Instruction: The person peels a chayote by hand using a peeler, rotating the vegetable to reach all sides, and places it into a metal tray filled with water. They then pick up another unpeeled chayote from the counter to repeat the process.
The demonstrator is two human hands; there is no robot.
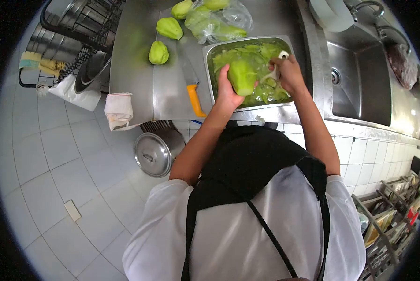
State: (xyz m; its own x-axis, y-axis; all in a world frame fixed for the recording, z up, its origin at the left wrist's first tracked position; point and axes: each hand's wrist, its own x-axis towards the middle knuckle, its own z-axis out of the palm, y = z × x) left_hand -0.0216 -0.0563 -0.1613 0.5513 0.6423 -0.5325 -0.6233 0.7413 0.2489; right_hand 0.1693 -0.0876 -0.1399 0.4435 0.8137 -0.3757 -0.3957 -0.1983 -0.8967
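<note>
My left hand (pixel 228 92) is wrapped round a green chayote (pixel 241 77), its fingers curled along the sides. Below it is a rectangular metal pan (pixel 208 52) with water and strips of green peel (pixel 262 97). In my right hand (pixel 290 75) is a pale-handled peeler (pixel 274 72), held just right of the chayote; its blade is hard to make out. To the left on the steel counter lies a knife (pixel 193 96) with a yellow-orange handle. Whole chayotes (pixel 159 52) sit beyond it, and several more are in a clear plastic bag (pixel 210 24).
To the right is a steel sink (pixel 360 89) with a white container (pixel 330 14) behind it. A folded cloth (pixel 118 108) hangs at the counter's left corner. A lidded pot (pixel 150 154) stands on the floor, and a wire rack (pixel 74 40) is at upper left.
</note>
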